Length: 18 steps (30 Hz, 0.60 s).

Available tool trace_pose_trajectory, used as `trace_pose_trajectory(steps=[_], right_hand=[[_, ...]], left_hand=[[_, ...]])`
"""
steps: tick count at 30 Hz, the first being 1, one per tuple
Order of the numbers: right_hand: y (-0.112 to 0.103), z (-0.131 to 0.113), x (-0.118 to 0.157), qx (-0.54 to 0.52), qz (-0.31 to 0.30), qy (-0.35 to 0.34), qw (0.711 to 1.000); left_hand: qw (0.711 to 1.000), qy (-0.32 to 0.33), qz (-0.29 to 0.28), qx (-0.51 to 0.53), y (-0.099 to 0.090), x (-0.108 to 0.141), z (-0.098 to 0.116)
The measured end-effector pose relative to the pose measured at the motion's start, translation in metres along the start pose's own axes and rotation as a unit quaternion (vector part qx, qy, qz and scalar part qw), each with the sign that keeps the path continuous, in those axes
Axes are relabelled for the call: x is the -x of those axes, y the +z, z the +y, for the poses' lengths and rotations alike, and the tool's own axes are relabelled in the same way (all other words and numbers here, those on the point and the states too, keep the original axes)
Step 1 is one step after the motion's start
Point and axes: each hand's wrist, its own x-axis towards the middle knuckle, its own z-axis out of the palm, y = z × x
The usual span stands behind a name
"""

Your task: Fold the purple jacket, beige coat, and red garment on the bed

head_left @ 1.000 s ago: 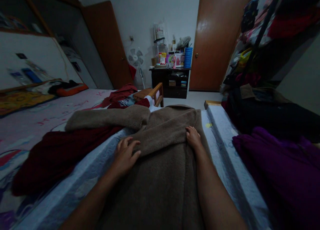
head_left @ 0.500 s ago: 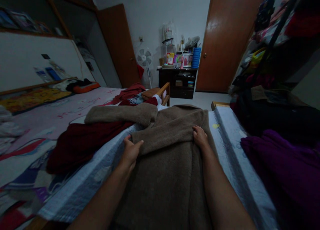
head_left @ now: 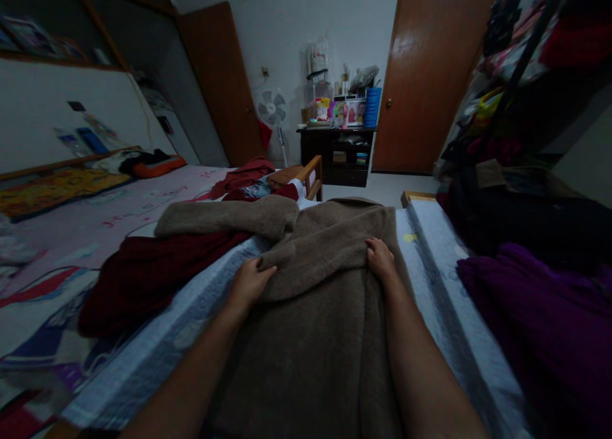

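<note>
A brown fuzzy coat (head_left: 306, 356) lies spread lengthwise over the bed, with one sleeve folded across its body and the other stretched out to the left. My left hand (head_left: 251, 283) pinches the cuff end of the folded sleeve, thumb on top. On the right side of the coat, my right hand (head_left: 381, 258) has its fingers curled onto the fabric at the upper end of that sleeve; the fingertips are partly hidden in the cloth. Under the outstretched sleeve is a dark red cloth (head_left: 157, 273).
The coat rests on a pale blue mattress (head_left: 435, 286). Purple fabric (head_left: 540, 324) and a dark bag (head_left: 530, 209) are at the right. A patterned bed (head_left: 115, 203) spreads to the left. Beyond stand a white fan (head_left: 272, 107), a dark cabinet (head_left: 335, 162) and a wooden door (head_left: 411, 76).
My left hand has shifted slightly right and turned with the cuff, so the folded sleeve now sags and wrinkles. The right hand stays at the same spot on the coat.
</note>
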Motion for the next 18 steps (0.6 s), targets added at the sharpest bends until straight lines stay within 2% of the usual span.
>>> trace_pose_trajectory(steps=[2, 4, 7, 11, 13, 14, 16, 18], right_hand=[[-0.001, -0.001, 0.0, -0.002, -0.003, 0.003, 1.0], [-0.002, -0.002, 0.001, -0.002, -0.007, 0.002, 1.0], [-0.002, -0.003, 0.001, 0.006, -0.008, 0.002, 1.0], [-0.001, -0.004, 0.003, 0.023, -0.011, 0.009, 1.0], [-0.001, -0.005, 0.003, 0.036, -0.019, 0.011, 0.999], [-0.001, -0.006, 0.003, 0.044, -0.025, 0.012, 0.999], [-0.003, -0.009, 0.003, 0.066, -0.042, 0.012, 0.997], [-0.006, -0.011, 0.0, 0.086, -0.064, 0.007, 0.994]], left_hand=[[0.99, 0.067, 0.065, -0.107, -0.001, -0.004, 0.005], [0.985, 0.108, 0.07, -0.112, -0.002, -0.008, 0.013], [0.99, 0.128, 0.029, -0.041, 0.0, -0.012, 0.026], [0.988, 0.126, 0.073, 0.052, 0.01, -0.015, 0.043], [0.977, 0.084, 0.075, 0.181, 0.017, -0.015, 0.051], [0.962, 0.047, 0.057, 0.263, 0.021, -0.016, 0.054], [0.909, -0.036, -0.006, 0.416, 0.029, -0.017, 0.056], [0.856, -0.076, -0.068, 0.506, 0.035, -0.019, 0.052]])
